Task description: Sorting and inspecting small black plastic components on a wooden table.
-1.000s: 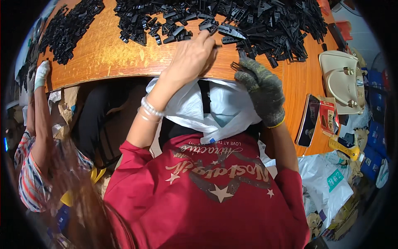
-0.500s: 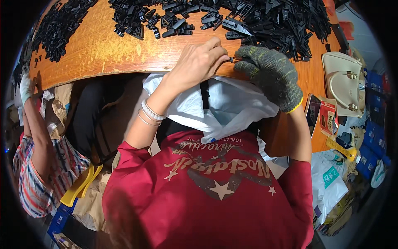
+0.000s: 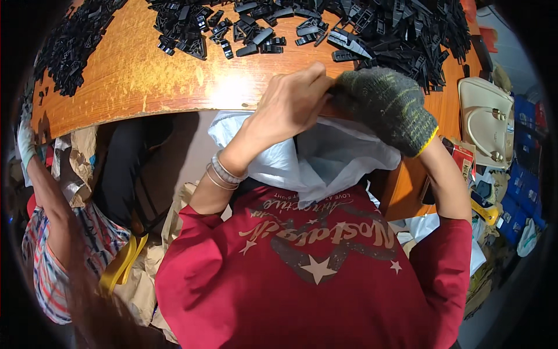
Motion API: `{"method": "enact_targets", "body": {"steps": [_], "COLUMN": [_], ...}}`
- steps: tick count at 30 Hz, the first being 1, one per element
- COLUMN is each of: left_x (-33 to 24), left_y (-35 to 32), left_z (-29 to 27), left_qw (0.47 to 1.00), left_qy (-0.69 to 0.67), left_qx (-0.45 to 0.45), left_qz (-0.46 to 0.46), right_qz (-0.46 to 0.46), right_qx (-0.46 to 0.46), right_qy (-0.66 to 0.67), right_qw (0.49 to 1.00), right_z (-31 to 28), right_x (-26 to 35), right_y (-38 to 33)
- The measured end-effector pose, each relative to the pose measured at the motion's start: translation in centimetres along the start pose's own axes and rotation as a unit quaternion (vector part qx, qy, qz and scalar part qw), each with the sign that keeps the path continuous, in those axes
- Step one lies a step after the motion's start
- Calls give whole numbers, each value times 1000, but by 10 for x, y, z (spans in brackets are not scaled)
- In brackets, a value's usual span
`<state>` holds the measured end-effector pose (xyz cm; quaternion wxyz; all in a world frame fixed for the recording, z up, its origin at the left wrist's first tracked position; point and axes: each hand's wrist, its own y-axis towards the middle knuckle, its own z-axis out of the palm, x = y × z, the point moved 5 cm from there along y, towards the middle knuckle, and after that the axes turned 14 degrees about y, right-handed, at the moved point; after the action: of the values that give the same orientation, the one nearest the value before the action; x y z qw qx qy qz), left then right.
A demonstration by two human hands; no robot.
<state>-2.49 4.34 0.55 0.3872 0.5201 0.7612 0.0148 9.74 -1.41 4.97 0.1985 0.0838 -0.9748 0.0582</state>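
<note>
our bare left hand (image 3: 293, 99) and gloved right hand (image 3: 386, 107) meet over the near edge of the table (image 3: 174, 81), fingers curled; we cannot tell what they grip. black plastic pieces (image 3: 401, 29) lie heaped just beyond them.

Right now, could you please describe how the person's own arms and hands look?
The left hand is bare, with a pale beaded bracelet and a thin bangle at the wrist. The right hand wears a dark grey knitted glove flecked with yellow, edged bright yellow at its cuff. The dark red sleeves end near the elbows.
</note>
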Motion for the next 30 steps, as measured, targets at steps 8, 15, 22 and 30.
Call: {"method": "enact_targets", "body": {"steps": [8,15,22,30], "left_x": [0,5,-7,-17], "left_y": [-2,-10,-22,-17], "left_z": [0,-8,10,19], "left_qw": [1000,990,809,872], "left_qy": [16,-96,-516,-362], "left_qx": [-15,49,103,159], "left_qz": [10,-90,-260,-287], "right_qz": [25,27,100,202], "right_qx": [5,-168,-189,-127], "right_qy": [-48,179,591,539], "right_qw": [999,969,778,807], "right_z": [2,13,35,34], "right_x": [2,-3,4,9], "right_y": [-5,-51,-75,-79]}}
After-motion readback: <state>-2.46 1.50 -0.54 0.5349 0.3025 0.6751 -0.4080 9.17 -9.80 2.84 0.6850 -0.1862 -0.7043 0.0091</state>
